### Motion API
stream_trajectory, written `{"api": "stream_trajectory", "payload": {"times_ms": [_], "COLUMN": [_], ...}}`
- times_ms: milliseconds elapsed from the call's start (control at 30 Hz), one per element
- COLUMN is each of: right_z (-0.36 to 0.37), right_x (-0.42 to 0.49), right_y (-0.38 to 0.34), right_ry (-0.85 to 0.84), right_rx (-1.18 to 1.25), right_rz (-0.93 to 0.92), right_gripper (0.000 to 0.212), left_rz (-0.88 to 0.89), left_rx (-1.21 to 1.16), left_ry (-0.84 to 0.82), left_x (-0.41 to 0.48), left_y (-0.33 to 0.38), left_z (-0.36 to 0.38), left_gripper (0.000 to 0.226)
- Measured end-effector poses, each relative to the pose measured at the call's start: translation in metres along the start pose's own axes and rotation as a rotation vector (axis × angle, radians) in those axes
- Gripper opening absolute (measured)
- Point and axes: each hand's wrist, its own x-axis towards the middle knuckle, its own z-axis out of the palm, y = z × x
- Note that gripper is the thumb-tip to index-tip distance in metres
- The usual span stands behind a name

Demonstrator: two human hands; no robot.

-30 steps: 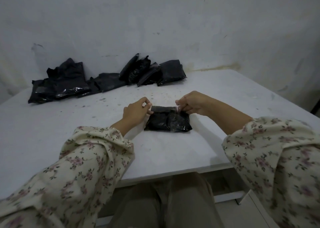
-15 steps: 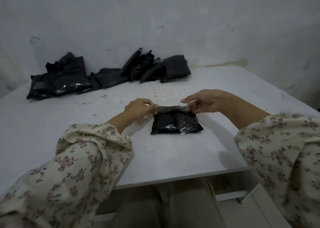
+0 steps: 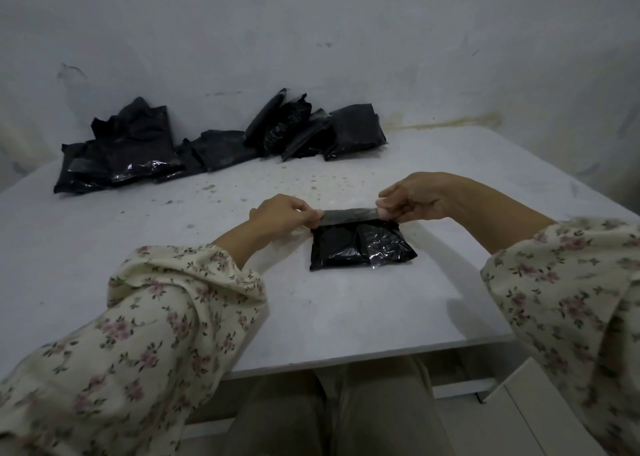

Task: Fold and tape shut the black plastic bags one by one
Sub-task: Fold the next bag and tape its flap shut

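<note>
A white table [image 3: 346, 317] bears dark specks [image 3: 311, 182] across its far half. Behind the table rises a scuffed pale wall [image 3: 346, 40], with a yellowish stain [image 3: 460, 121] just above the table's back edge. Khaki trousers [image 3: 329, 414] show beneath the table's near edge.

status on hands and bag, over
Left hand and right hand pinch tape strip taut over far edge of black bag. Strip not yet down. Nothing in the way.

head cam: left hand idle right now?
No, the left hand pinches one end of the strip at the black bag's far edge, and the right hand pinches the other.
</note>
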Motion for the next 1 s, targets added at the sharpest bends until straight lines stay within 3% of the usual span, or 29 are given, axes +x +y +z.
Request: {"api": "stream_trajectory", "payload": {"times_ms": [167, 367, 533, 733, 1000], "right_z": [0.003, 0.009, 0.009, 0.010, 0.015], "right_x": [0.002, -0.001, -0.001, -0.002, 0.002], "right_y": [0.005, 0.004, 0.004, 0.003, -0.001], "right_ry": [0.090, 0.171, 0.166, 0.190, 0.162], "right_rx": [-0.019, -0.078, -0.041, -0.078, 0.051], "right_rz": [-0.049, -0.108, -0.114, -0.134, -0.123], "right_gripper": [0.017, 0.021, 0.019, 0.017, 0.022], "left_rz": [-0.081, -0.078, -0.056, -0.152, -0.316], "left_rx": [0.042, -0.219, -0.308, -0.357, -0.497], "left_ry": [0.069, 0.016, 0.044, -0.021, -0.085], "left_x": [-0.006, -0.005, -0.009, -0.005, -0.010], "left_y": [0.008, 0.008, 0.017, 0.025, 0.022], "left_z": [0.004, 0.005, 0.007, -0.002, -0.010], "left_gripper": [0.029, 0.019, 0.018, 0.021, 0.028]}}
